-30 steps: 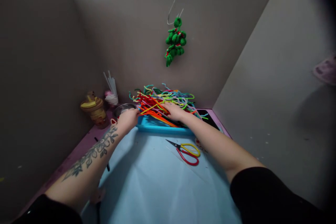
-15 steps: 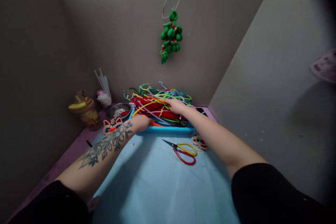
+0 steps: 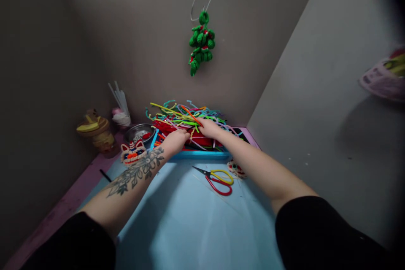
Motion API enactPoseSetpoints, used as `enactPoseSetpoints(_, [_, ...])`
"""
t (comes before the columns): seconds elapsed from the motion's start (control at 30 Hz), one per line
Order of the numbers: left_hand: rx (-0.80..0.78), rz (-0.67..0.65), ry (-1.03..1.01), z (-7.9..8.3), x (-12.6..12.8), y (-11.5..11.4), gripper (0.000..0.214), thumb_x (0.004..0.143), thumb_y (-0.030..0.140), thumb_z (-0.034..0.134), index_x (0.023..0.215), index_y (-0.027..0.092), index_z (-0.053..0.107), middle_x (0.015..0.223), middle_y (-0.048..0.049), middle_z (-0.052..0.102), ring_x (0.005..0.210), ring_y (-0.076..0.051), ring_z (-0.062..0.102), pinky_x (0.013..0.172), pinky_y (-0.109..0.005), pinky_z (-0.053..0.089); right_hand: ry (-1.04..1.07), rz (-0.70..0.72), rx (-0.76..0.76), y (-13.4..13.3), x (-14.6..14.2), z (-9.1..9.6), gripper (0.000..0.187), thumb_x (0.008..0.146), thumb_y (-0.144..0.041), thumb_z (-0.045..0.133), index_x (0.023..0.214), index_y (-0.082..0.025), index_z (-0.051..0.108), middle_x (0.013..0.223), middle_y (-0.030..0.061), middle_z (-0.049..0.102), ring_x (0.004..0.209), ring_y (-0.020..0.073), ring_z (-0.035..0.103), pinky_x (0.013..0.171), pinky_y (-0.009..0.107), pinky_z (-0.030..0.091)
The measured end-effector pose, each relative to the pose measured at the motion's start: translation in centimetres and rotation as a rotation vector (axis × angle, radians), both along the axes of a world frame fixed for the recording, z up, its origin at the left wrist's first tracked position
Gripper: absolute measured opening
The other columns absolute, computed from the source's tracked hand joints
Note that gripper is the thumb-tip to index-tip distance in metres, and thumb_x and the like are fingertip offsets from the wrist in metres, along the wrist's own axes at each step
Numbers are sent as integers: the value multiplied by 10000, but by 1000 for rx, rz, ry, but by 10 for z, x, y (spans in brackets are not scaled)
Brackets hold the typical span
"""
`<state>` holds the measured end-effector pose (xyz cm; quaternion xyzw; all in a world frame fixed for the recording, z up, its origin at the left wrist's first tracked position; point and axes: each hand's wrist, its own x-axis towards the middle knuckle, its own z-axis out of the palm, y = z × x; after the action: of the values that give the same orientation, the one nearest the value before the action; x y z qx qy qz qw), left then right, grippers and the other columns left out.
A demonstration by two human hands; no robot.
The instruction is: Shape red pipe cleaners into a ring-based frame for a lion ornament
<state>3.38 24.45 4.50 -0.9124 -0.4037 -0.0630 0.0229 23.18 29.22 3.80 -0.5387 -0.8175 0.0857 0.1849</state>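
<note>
A blue tray (image 3: 205,155) at the back of the table is heaped with pipe cleaners (image 3: 177,112) in many colours, red ones lowest. My left hand (image 3: 176,141), at the end of a tattooed forearm, reaches over the tray's front edge into the heap. Its fingers are curled at the red bundle, and what lies between them is hidden. Just right of it, my right hand (image 3: 209,129) is closed at the upper part of the heap. An orange pipe cleaner (image 3: 190,114) slants up and left from its fingertips.
Scissors (image 3: 218,179) with yellow and red handles lie before the tray. Crafted figures stand left (image 3: 133,154) and right (image 3: 236,168). A metal bowl (image 3: 139,133), a lidded cup (image 3: 101,135) and a cup of white sticks (image 3: 122,116) sit at left. A green ornament (image 3: 201,42) hangs above.
My left hand has moved right and deeper into the heap, closer to my right hand. The orange pipe cleaner at my right hand now tilts upward. The view has shifted slightly.
</note>
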Motion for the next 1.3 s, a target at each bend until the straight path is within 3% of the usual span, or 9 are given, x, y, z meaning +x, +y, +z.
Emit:
enactPoseSetpoints(0.23, [-63,105,-177,-19,18,22,189,794,269,564,904,148,658,1001,-135,640,1047,-261,557,928,-357,407,130,-4,74,-9,12,8,482,759,-58,466,1217,-174,562,1200,77,650,1107,208,590,961,303,437])
enactPoseSetpoints(0.37, [-347,340,-626,-27,37,32,188,742,346,617,767,161,636,819,-84,657,904,-232,592,820,-316,442,204,-46,59,-10,15,7,417,742,-68,477,1122,-190,598,1127,42,677,1053,187,602,943,301,440])
enactPoseSetpoints(0.47, [-488,393,-760,-33,43,40,169,742,317,587,688,157,596,624,-36,601,686,-182,586,665,-279,460,189,-46,4,-11,13,2,405,745,-101,478,1128,-196,572,1036,35,692,937,192,628,854,302,477])
enactPoseSetpoints(0.57, [-610,375,-882,-34,36,43,187,725,332,579,680,150,578,606,-21,585,588,-147,556,589,-261,453,94,-74,-71,-13,10,-4,400,766,-141,489,1160,-195,535,1016,67,691,915,223,636,793,303,491])
enactPoseSetpoints(0.77, [-722,300,-1019,-23,-5,30,344,740,470,524,759,141,624,790,-55,655,692,-157,584,625,-257,458,21,-150,-103,-7,5,-11,406,790,-140,466,1192,-188,501,1061,107,679,973,263,638,802,328,497])
enactPoseSetpoints(0.9, [-731,97,-795,-19,-30,12,352,726,491,591,696,149,672,685,-31,653,692,-172,586,669,-256,450,7,-152,-99,-4,1,-14,404,785,-136,477,1185,-181,510,1103,117,668,1026,267,624,845,332,488])
enactPoseSetpoints(1.07, [-508,17,-354,-12,-37,-1,389,808,484,501,703,168,702,684,-32,654,661,-160,580,645,-232,432,-27,-139,-102,-7,-2,-16,423,781,-138,488,1201,-175,505,1109,123,666,1019,265,626,847,329,486])
enactPoseSetpoints(1.17, [-366,161,-81,-8,-34,2,289,809,393,518,806,182,716,869,-63,698,811,-182,621,751,-232,448,-56,-121,-104,-11,1,-16,424,787,-155,495,1210,-178,499,1102,119,669,995,258,632,835,320,487])
enactPoseSetpoints(1.3, [-308,448,73,-6,-34,11,259,769,296,552,831,107,719,888,-185,696,880,-293,642,780,-343,478,-93,-95,-102,-15,8,-14,404,804,-173,489,1207,-168,504,1129,121,662,1021,255,621,859,315,474])
